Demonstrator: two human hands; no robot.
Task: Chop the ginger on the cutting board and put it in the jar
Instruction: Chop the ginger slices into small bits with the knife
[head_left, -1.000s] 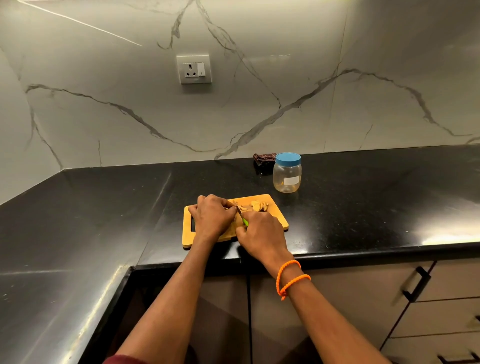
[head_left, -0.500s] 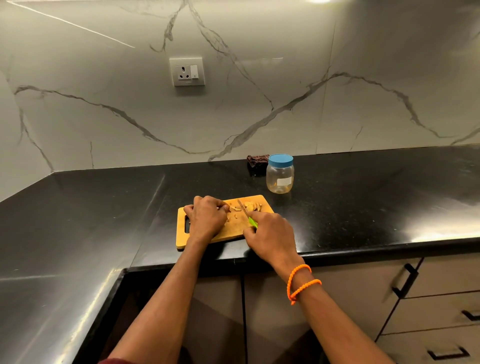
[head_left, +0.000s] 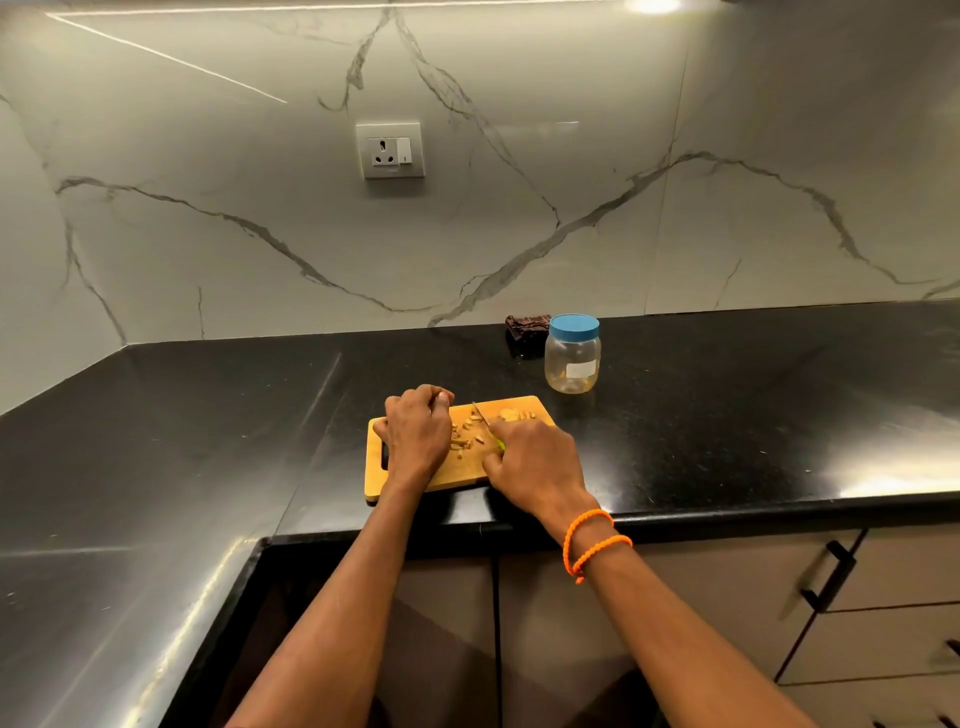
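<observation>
A wooden cutting board (head_left: 457, 475) lies at the front edge of the black counter. Small chopped ginger pieces (head_left: 465, 436) are scattered on its middle, and a few bigger ginger slices (head_left: 514, 414) sit near its far right corner. My right hand (head_left: 535, 462) grips a small knife (head_left: 482, 414) with a green handle, its blade pointing away over the pieces. My left hand (head_left: 418, 434) rests curled on the board's left part; whether it holds ginger is hidden. A clear jar (head_left: 572, 358) with a blue lid on stands behind the board to the right.
A dark brown folded cloth (head_left: 525, 328) lies just left of the jar by the marble wall. A wall socket (head_left: 390, 150) sits above. The black counter (head_left: 727, 415) extends right and wraps round to the left. Cabinet drawers with black handles (head_left: 831, 574) are below.
The knife blade has moved right, away from my left hand, leaving more small chopped pieces showing between the hands. My left hand has stayed on the board's left part.
</observation>
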